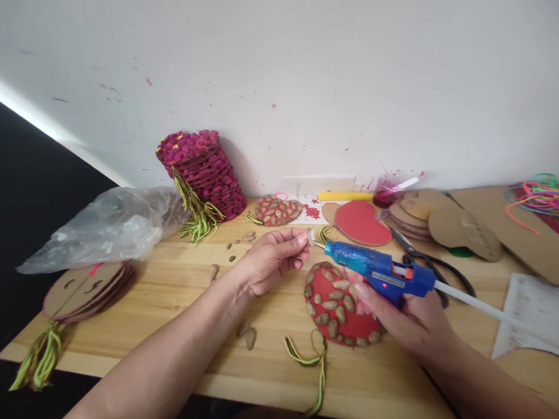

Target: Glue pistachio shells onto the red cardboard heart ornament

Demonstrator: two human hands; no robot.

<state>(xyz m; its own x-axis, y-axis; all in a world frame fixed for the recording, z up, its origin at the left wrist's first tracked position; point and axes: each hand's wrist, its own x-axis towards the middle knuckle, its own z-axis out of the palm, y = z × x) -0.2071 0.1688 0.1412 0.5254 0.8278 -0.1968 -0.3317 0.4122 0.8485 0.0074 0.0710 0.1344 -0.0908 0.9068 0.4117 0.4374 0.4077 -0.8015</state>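
My right hand (424,320) is wrapped round a blue hot glue gun (374,270), with a long white glue stick (472,298) coming out of its back. The nozzle points left, at the fingertips of my left hand (278,257). There my left thumb and fingers pinch a small pale seed-like piece (311,235), mostly hidden. Below the glue gun lies a red cardboard disc (349,323), with brown seeds stuck along its edge and over part of its face. My right hand covers its right side. A green and black tassel (320,379) lies at the disc's lower left.
Loose seeds (251,339) lie left of the disc. Behind stand a tall magenta stack (210,176), a plastic bag (103,228) and a seed-covered disc (279,211). At right are black scissors (431,263), a red cutout (363,223), cardboard shapes (463,228) and coloured cords (551,200).
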